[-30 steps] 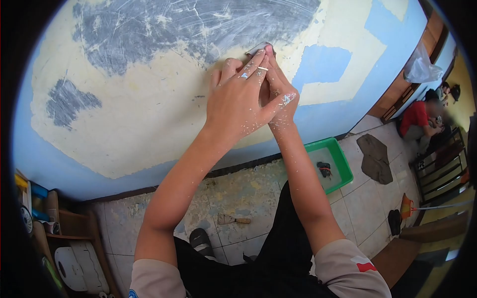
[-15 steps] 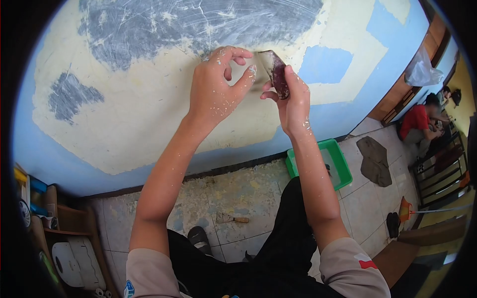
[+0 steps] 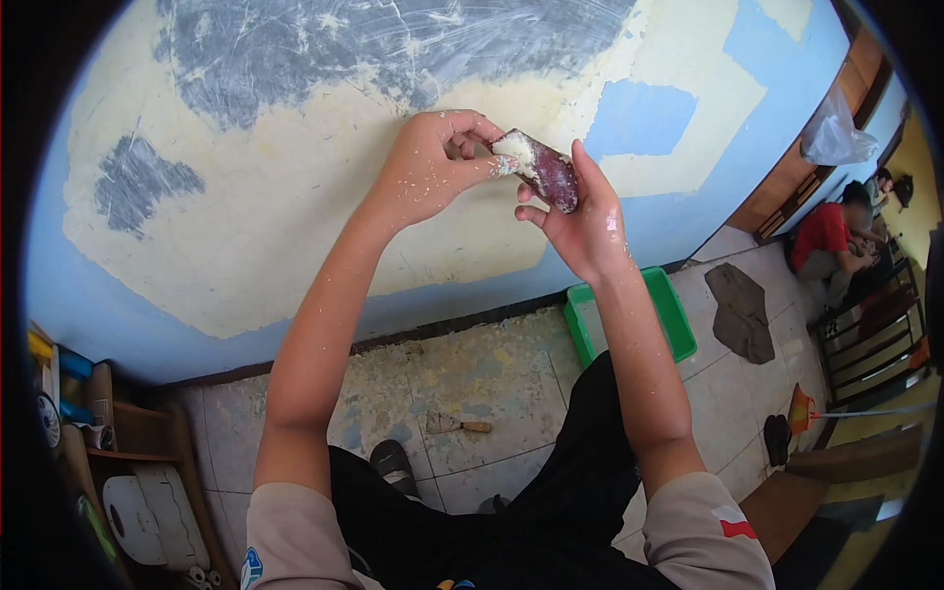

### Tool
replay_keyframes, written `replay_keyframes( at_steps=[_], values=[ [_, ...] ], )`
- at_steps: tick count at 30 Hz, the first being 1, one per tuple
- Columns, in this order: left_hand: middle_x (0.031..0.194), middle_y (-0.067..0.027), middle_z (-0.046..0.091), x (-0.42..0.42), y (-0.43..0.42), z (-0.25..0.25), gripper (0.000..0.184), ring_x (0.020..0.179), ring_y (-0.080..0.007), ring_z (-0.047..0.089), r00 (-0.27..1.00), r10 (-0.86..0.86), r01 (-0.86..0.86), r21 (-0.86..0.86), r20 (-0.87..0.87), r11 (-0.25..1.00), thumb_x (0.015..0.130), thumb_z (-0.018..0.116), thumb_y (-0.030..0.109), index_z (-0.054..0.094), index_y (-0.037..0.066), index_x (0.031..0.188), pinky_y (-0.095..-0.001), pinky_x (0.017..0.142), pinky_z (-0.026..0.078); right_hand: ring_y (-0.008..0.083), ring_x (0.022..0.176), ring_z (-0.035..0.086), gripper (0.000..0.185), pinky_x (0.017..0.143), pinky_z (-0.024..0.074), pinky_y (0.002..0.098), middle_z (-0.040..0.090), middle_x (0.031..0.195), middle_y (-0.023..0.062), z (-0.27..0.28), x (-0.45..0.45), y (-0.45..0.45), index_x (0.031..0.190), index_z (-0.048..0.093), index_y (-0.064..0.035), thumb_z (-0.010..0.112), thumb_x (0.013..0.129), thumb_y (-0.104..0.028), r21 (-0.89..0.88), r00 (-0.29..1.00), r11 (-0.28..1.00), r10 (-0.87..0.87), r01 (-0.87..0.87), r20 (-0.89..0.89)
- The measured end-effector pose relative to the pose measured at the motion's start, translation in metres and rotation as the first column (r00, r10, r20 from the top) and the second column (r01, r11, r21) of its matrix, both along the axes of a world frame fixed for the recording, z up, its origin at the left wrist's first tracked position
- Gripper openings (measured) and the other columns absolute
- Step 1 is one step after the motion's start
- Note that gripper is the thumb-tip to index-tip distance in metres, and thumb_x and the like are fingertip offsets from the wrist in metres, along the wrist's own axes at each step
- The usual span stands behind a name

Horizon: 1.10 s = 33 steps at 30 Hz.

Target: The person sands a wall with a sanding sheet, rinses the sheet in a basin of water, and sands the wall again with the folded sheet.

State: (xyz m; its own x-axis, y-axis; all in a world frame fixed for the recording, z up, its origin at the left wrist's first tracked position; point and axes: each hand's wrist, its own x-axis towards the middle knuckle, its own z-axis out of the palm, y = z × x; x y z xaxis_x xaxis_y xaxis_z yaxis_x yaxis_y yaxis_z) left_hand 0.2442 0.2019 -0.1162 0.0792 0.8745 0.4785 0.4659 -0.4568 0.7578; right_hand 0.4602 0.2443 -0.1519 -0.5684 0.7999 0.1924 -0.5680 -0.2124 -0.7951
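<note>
Both of my hands are at a paint scraper (image 3: 553, 179) with a dark red handle, held up in front of the wall. Cream-coloured residue covers its upper left end. My left hand (image 3: 425, 169) pinches that end between thumb and fingers, and pale flakes stick to its skin. Around the handle's lower end is my right hand (image 3: 590, 228), its thumb raised along the side and its fingers curled loosely behind. Behind them, the wall (image 3: 324, 197) shows cream and blue paint with scuffed dark grey patches.
A second scraper (image 3: 458, 424) with a wooden handle lies on the flake-strewn floor. A green basin (image 3: 673, 317) and a dark cloth (image 3: 739, 315) are to the right. Shelves (image 3: 138, 444) stand left. A person in red (image 3: 824, 236) sits by a bench at far right.
My left hand, apart from the scraper before, now pinches its end. The scraper has moved down slightly and tilted further left, showing the residue; my right thumb has lifted.
</note>
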Motion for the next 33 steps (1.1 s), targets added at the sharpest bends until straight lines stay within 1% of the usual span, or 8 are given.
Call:
replay_keyframes(
  at_steps=[8,10,11,14,15,17,20,33],
  values=[
    [0.086,0.0006,0.067,-0.003,-0.012,0.005,0.015,0.077,-0.0071,0.057,0.999,-0.011,0.010,-0.009,-0.037,1.000,0.088,0.082,0.007,0.073,0.002,0.099,-0.0276,0.068,0.049,0.0177,0.098,0.062,0.049,0.083,0.0506,0.0365,0.071,0.103,0.0076,-0.009,0.017,0.017,0.107,0.071,-0.0027,0.054,0.110,-0.049,0.107,0.948,0.956,-0.286,0.273,0.136],
    [0.086,-0.0014,0.067,0.000,-0.017,0.009,0.014,0.079,-0.0135,0.062,0.938,0.093,0.049,0.393,-0.333,0.918,0.084,0.081,0.005,0.074,0.004,0.096,-0.0315,0.068,0.051,0.0172,0.102,0.059,0.045,0.084,0.0478,0.0344,0.072,0.098,0.0072,-0.010,0.021,0.022,0.094,0.075,-0.0018,0.058,0.110,-0.041,0.378,0.904,0.861,-0.409,0.339,0.121],
    [0.086,-0.0014,0.067,0.002,-0.018,0.009,0.014,0.079,-0.0135,0.062,0.937,0.093,0.050,0.391,-0.338,0.919,0.084,0.081,0.005,0.074,0.004,0.096,-0.0315,0.068,0.051,0.0172,0.102,0.059,0.045,0.084,0.0478,0.0344,0.072,0.098,0.0072,-0.011,0.021,0.022,0.094,0.075,-0.0018,0.058,0.110,-0.041,0.375,0.905,0.862,-0.408,0.340,0.118],
    [0.084,-0.0025,0.065,0.010,-0.022,0.009,0.012,0.082,-0.0205,0.064,0.861,0.183,0.174,0.614,-0.474,0.770,0.080,0.081,0.005,0.075,0.008,0.091,-0.0365,0.068,0.052,0.0150,0.095,0.060,0.035,0.080,0.0475,0.0316,0.072,0.094,0.0084,-0.003,0.021,0.017,0.088,0.078,-0.0009,0.062,0.109,-0.025,0.907,0.562,0.197,-0.825,0.372,-0.051],
    [0.085,-0.0018,0.066,0.012,-0.024,0.009,0.012,0.083,-0.0210,0.065,0.824,0.222,0.202,0.636,-0.522,0.745,0.079,0.081,0.005,0.074,0.009,0.088,-0.0378,0.068,0.053,0.0150,0.095,0.060,0.035,0.080,0.0475,0.0316,0.072,0.094,0.0084,0.002,0.021,0.012,0.088,0.078,-0.0009,0.062,0.109,-0.025,0.906,0.561,0.198,-0.826,0.375,-0.052],
    [0.086,-0.0011,0.066,0.017,-0.028,0.007,0.012,0.083,-0.0215,0.066,0.781,0.260,0.235,0.654,-0.567,0.719,0.077,0.082,0.006,0.074,0.010,0.086,-0.0390,0.068,0.053,0.0133,0.081,0.060,0.035,0.073,0.0479,0.0300,0.073,0.089,0.0086,0.013,0.018,-0.002,0.092,0.080,0.0000,0.066,0.107,-0.028,0.786,0.734,0.535,-0.661,0.310,0.160],
    [0.092,0.0033,0.065,0.025,-0.029,-0.002,0.008,0.086,-0.0181,0.067,0.723,0.313,0.290,0.682,-0.615,0.671,0.082,0.079,0.012,0.071,0.012,0.084,-0.0347,0.071,0.056,0.0125,0.073,0.060,0.036,0.069,0.0475,0.0298,0.074,0.087,0.0092,0.025,0.013,-0.021,0.095,0.080,0.0017,0.069,0.105,-0.031,0.729,0.655,0.641,-0.661,0.240,0.365],
    [0.093,0.0025,0.067,0.034,-0.021,-0.035,0.021,0.075,-0.0152,0.065,0.751,0.452,0.267,0.847,-0.481,0.459,0.077,0.084,0.004,0.080,0.015,0.095,-0.0290,0.062,0.051,0.0100,0.087,0.065,0.025,0.077,0.0530,0.0275,0.075,0.096,0.0029,0.011,0.005,-0.014,0.117,0.077,0.0040,0.077,0.095,-0.008,0.448,0.820,0.853,-0.447,0.269,0.359]
  ],
)
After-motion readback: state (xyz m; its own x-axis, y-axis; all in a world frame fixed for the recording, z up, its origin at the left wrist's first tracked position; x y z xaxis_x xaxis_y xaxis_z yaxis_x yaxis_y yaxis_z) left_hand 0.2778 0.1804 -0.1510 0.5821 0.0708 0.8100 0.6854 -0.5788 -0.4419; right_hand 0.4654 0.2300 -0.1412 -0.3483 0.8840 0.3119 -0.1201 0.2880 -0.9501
